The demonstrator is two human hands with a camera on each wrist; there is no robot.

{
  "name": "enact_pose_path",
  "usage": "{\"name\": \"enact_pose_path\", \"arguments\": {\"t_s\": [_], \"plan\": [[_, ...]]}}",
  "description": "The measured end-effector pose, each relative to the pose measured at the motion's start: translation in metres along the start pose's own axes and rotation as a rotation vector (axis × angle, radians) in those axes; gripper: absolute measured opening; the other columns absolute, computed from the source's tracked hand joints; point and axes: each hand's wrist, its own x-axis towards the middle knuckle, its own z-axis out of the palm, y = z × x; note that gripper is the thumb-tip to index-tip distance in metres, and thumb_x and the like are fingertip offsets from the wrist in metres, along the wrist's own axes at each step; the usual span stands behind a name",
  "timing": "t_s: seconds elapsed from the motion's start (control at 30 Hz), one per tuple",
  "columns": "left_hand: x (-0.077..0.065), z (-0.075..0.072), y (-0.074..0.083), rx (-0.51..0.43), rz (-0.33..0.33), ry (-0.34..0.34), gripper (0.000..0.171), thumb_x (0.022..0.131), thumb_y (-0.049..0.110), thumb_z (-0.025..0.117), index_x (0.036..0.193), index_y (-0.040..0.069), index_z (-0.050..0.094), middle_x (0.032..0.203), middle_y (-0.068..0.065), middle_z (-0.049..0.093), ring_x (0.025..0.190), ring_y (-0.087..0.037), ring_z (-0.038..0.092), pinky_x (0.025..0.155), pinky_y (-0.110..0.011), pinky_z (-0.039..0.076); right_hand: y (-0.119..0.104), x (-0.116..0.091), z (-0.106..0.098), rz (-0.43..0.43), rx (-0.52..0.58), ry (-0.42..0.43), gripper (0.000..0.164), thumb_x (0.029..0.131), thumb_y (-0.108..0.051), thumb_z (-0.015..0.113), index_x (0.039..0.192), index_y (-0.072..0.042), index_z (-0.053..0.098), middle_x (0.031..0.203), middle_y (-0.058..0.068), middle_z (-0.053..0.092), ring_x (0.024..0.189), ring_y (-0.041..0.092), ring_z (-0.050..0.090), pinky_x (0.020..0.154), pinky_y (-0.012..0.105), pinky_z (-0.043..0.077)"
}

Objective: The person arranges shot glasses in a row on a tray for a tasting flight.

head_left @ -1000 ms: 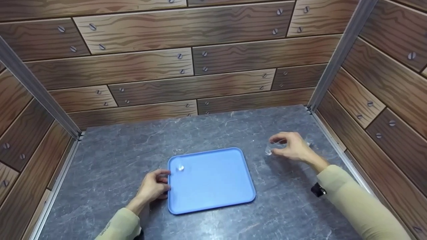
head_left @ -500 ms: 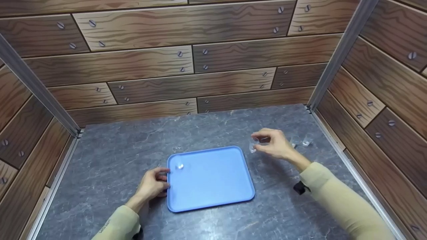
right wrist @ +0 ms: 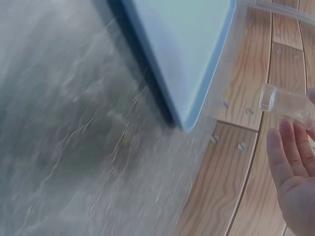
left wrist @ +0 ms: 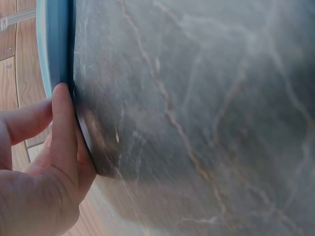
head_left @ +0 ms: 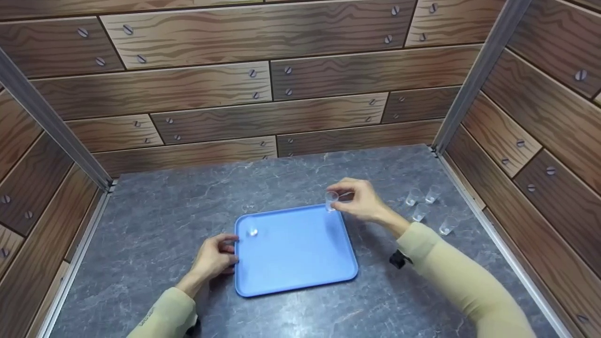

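A blue tray (head_left: 296, 253) lies in the middle of the table. My left hand (head_left: 210, 257) holds its left edge; in the left wrist view the thumb and a finger touch the tray's rim (left wrist: 55, 54). A small clear cup (head_left: 252, 231) stands in the tray's far left corner. Above the far right corner, my right hand (head_left: 359, 199) grips another clear cup (head_left: 332, 201) between thumb and fingers, roughly upright. The right wrist view shows this cup (right wrist: 283, 102) at the fingertips, apart from the tray; part of that hand is cut off.
Several more clear cups (head_left: 420, 212) stand on the grey marbled table (head_left: 155, 220) to the right, beyond my right forearm. Wood-patterned walls (head_left: 206, 89) with metal corner posts (head_left: 479, 70) close in the back and both sides.
My right hand has carried the cup leftward from the table's right side to above the tray's far right corner, uncovering the cups behind it. My left hand stays at the tray's edge.
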Motion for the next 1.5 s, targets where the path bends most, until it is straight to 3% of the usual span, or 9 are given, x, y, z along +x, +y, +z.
{"name": "enact_pose_path", "arguments": {"t_s": [0.27,0.63,0.93,1.2,1.5], "plan": [[-0.001,0.0,-0.002,0.002,-0.014,0.001,0.06,0.084,-0.015,0.076,0.141,0.003,0.074,0.102,-0.014,0.071,0.08,-0.021,0.07,0.062,-0.037,0.071,-0.004,0.016,0.032,-0.051,-0.002,-0.073,0.037,0.09,0.0,0.085,0.127,0.006,0.08,0.112,0.024,0.077,0.106,0.039,0.08,0.1,0.045,0.072],[-0.001,-0.002,0.0,-0.005,-0.003,0.0,0.061,0.082,-0.015,0.076,0.141,0.002,0.074,0.101,-0.014,0.07,0.078,-0.021,0.069,0.061,-0.038,0.071,-0.011,0.035,0.073,-0.041,-0.012,-0.148,0.038,0.09,-0.003,0.088,0.127,0.006,0.08,0.118,0.025,0.079,0.111,0.04,0.079,0.103,0.052,0.07],[-0.002,-0.002,0.0,-0.021,-0.014,0.008,0.06,0.082,-0.016,0.076,0.14,0.002,0.074,0.102,-0.014,0.07,0.08,-0.021,0.069,0.062,-0.038,0.072,-0.017,0.048,0.107,-0.046,-0.075,-0.196,0.039,0.089,-0.007,0.09,0.124,0.005,0.081,0.113,0.021,0.08,0.107,0.038,0.081,0.098,0.036,0.072],[-0.001,-0.002,0.002,0.002,-0.013,0.002,0.059,0.085,-0.015,0.075,0.142,0.003,0.074,0.103,-0.014,0.07,0.08,-0.021,0.07,0.063,-0.037,0.072,-0.02,0.055,0.134,0.011,-0.02,-0.206,0.041,0.088,-0.004,0.091,0.126,0.007,0.08,0.117,0.024,0.079,0.11,0.04,0.08,0.1,0.044,0.072],[0.0,-0.002,0.003,0.001,-0.017,-0.005,0.059,0.086,-0.015,0.075,0.142,0.003,0.073,0.103,-0.013,0.069,0.081,-0.021,0.069,0.063,-0.037,0.071,-0.019,0.057,0.153,0.032,-0.047,-0.227,0.04,0.087,-0.005,0.092,0.125,0.002,0.082,0.117,0.02,0.081,0.109,0.036,0.081,0.096,0.032,0.072]]}}
